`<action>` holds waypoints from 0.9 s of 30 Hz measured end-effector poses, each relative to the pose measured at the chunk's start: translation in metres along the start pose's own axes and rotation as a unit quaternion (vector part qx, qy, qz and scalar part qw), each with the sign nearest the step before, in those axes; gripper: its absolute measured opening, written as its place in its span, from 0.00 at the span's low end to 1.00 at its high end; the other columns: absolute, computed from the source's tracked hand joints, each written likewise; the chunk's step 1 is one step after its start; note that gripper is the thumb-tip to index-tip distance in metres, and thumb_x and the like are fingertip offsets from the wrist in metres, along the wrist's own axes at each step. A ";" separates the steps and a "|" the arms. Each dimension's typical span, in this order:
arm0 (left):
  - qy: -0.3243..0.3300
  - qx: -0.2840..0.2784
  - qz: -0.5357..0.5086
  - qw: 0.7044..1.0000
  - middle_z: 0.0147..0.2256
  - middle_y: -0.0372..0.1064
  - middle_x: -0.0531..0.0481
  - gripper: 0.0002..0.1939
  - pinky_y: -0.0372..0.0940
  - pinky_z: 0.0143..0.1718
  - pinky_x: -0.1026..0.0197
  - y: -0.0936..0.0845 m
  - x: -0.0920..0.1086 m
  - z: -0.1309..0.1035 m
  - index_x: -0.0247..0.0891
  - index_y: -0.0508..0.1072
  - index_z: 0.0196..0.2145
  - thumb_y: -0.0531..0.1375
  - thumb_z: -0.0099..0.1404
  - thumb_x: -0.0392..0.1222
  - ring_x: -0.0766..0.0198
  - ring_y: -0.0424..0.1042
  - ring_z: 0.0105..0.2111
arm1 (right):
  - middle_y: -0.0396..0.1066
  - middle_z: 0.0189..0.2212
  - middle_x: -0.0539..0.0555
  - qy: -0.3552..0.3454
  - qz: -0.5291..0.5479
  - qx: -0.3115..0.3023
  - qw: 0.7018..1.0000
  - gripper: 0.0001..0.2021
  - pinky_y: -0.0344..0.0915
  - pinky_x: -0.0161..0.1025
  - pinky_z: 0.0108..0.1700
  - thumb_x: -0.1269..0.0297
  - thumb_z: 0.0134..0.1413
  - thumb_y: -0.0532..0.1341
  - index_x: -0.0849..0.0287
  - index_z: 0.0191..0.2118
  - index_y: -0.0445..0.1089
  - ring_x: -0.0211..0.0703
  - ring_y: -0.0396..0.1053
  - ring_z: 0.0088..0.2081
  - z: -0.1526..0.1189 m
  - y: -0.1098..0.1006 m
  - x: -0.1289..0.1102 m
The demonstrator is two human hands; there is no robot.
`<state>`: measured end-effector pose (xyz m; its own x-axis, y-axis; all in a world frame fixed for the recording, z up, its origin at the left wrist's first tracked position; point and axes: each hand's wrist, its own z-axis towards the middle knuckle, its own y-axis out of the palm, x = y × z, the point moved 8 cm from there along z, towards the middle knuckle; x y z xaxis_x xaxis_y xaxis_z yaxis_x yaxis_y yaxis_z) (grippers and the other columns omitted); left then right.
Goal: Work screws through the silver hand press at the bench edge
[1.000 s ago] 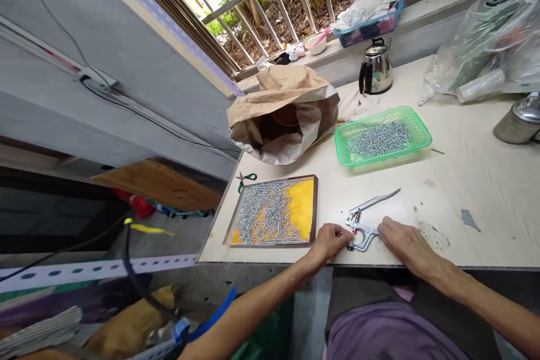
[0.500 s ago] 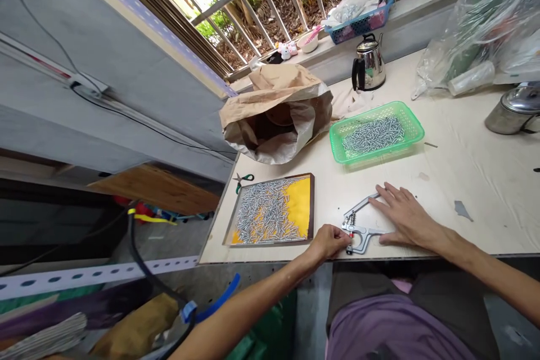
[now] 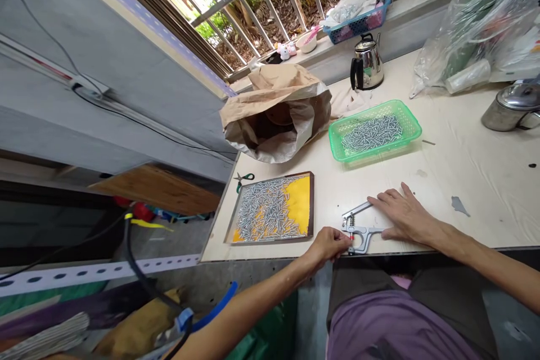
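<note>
Silver snap-fastener pliers (image 3: pixel 363 235) lie at the table's front edge, their two handles spread apart. A spring and a small red part show near the jaw. My right hand (image 3: pixel 407 216) spans the handles from the right, fingers at the upper one and thumb by the lower one. My left hand (image 3: pixel 331 244) is closed in a pinch right beside the jaw; whatever the fingertips hold is hidden. To its left, a shallow tray (image 3: pixel 311 202) with a yellow bottom holds many small silver metal pieces (image 3: pixel 265 211).
Behind the pliers is a green plastic basket (image 3: pixel 375 156) with more metal pieces. A brown paper bag (image 3: pixel 276 90) stands open at the back left. Green-handled scissors (image 3: pixel 244 178) lie behind the tray. Further back are a kettle (image 3: pixel 368 62) and a metal cup (image 3: pixel 512 107).
My right hand's fingers have shifted slightly on the handles. My left fingertips are a little closer in at the jaw. The whole view has moved slightly.
</note>
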<state>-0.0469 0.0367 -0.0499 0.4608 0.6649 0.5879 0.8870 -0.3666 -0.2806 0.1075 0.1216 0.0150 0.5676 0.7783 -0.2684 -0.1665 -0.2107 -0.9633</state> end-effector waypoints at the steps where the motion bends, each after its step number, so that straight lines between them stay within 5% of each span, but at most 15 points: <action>1: -0.004 -0.001 0.009 1.000 0.13 0.54 0.59 0.26 0.48 0.16 0.66 0.000 -0.001 0.000 0.36 0.63 0.18 0.61 0.46 0.64 0.73 0.52 0.13 | 0.70 0.45 0.61 -0.001 -0.001 0.002 1.000 0.34 0.50 0.65 0.54 0.57 0.41 0.68 0.57 0.57 0.60 0.57 0.65 0.47 -0.001 -0.001 -0.001; 3: -0.002 0.019 0.053 0.998 0.14 0.55 0.58 0.23 0.51 0.18 0.65 -0.003 -0.002 -0.003 0.35 0.64 0.18 0.60 0.52 0.60 0.71 0.55 0.15 | 0.71 0.44 0.60 -0.005 -0.001 0.014 1.000 0.33 0.50 0.64 0.54 0.57 0.43 0.67 0.56 0.57 0.60 0.56 0.65 0.45 -0.004 -0.003 -0.002; 5: 0.053 0.096 0.125 0.986 0.18 0.60 0.55 0.19 0.56 0.23 0.65 -0.012 0.007 -0.009 0.34 0.68 0.21 0.57 0.58 0.53 0.68 0.61 0.20 | 0.71 0.43 0.59 -0.011 0.003 0.031 0.999 0.32 0.50 0.63 0.54 0.57 0.45 0.66 0.55 0.58 0.60 0.55 0.65 0.45 -0.006 -0.004 -0.003; 9: 0.270 0.217 0.270 0.898 0.38 0.69 0.46 0.11 0.64 0.40 0.57 -0.006 0.052 -0.027 0.37 0.72 0.39 0.57 0.63 0.45 0.59 0.68 0.39 | 0.72 0.41 0.58 -0.017 0.006 0.049 0.999 0.33 0.50 0.62 0.54 0.59 0.45 0.67 0.55 0.58 0.59 0.54 0.66 0.44 -0.008 -0.002 -0.005; 13: 0.394 0.171 0.366 0.826 0.52 0.63 0.39 0.28 0.62 0.51 0.48 0.027 0.087 -0.015 0.37 0.61 0.53 0.64 0.58 0.47 0.50 0.62 0.52 | 0.72 0.41 0.58 -0.012 0.005 0.037 0.999 0.35 0.54 0.61 0.53 0.62 0.42 0.69 0.57 0.58 0.58 0.54 0.67 0.44 -0.010 0.003 -0.006; 20: 0.403 0.092 0.436 0.799 0.50 0.62 0.40 0.36 0.63 0.48 0.48 0.038 0.106 0.009 0.38 0.54 0.57 0.65 0.57 0.48 0.51 0.64 0.47 | 0.68 0.46 0.64 0.013 0.016 0.030 0.999 0.39 0.63 0.49 0.47 0.62 0.35 0.72 0.65 0.56 0.58 0.57 0.64 0.46 -0.022 0.006 0.010; 27: 0.400 0.096 0.442 0.797 0.41 0.66 0.44 0.18 0.63 0.42 0.53 0.046 0.106 0.011 0.37 0.65 0.47 0.59 0.63 0.47 0.55 0.64 0.41 | 0.67 0.34 0.57 0.008 -0.011 0.042 0.999 0.11 0.62 0.43 0.41 0.71 0.49 0.63 0.62 0.41 0.67 0.49 0.63 0.38 -0.025 0.007 0.006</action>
<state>0.0432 0.0978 -0.0091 0.8105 -0.4537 0.3705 0.2499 -0.3041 -0.9193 0.1298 0.1096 0.0062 0.5842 0.7726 -0.2488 -0.2216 -0.1432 -0.9646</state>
